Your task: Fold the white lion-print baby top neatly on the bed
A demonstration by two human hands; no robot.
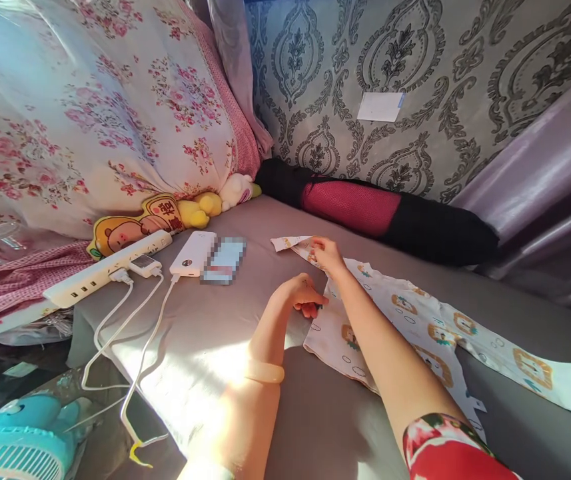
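At center frame, the right hand (pixel 329 257) pinches the sleeve (pixel 301 245) of a shirt (pixel 418 323); the left hand (pixel 303 291) curls at its side, grip unclear.

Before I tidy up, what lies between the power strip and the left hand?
In the head view: a white power bank with its cable, then a blurred flat thing.

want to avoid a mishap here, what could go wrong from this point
The sleeve in the right hand might crease, as it is bent rather than flat. The power bank could be dragged if something snags its cable, which loops over the edge.
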